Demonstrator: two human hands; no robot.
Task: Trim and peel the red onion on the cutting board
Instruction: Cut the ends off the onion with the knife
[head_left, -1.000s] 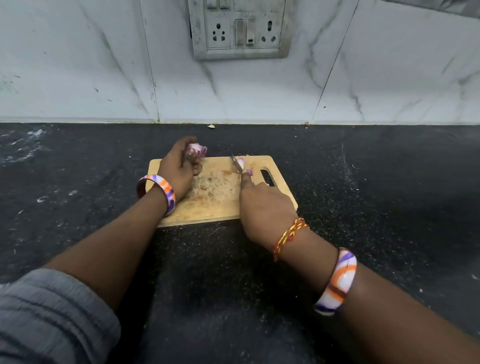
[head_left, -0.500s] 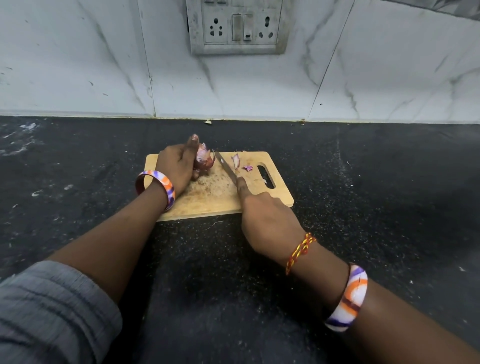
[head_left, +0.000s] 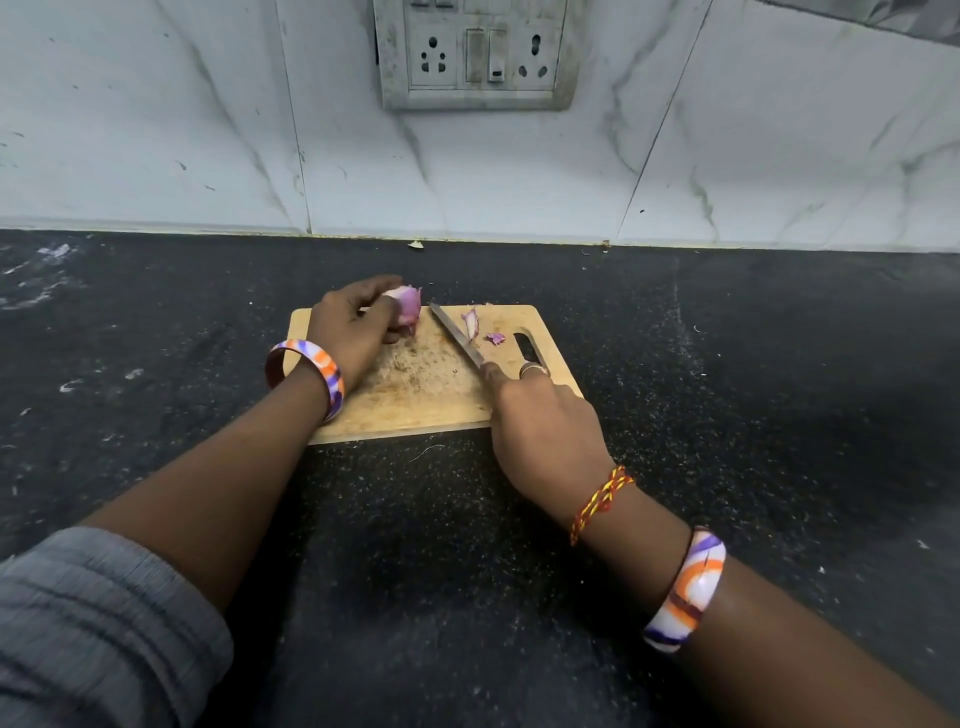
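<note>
Your left hand (head_left: 358, 332) is clamped on the red onion (head_left: 408, 306) at the cutting board's (head_left: 415, 410) far-left edge, your right hand (head_left: 545, 431) closed on the knife (head_left: 457, 338): the rounded onion could roll, sending the blade toward your fingers.

grey sleeve (head_left: 98, 629), striped bangles (head_left: 685, 590), braided thread (head_left: 600, 501)

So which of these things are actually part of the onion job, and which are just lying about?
In use:
red onion in left hand
knife in right hand
cutting board
cut trimmings

Lying about:
wall socket panel
scrap by the wall
</note>
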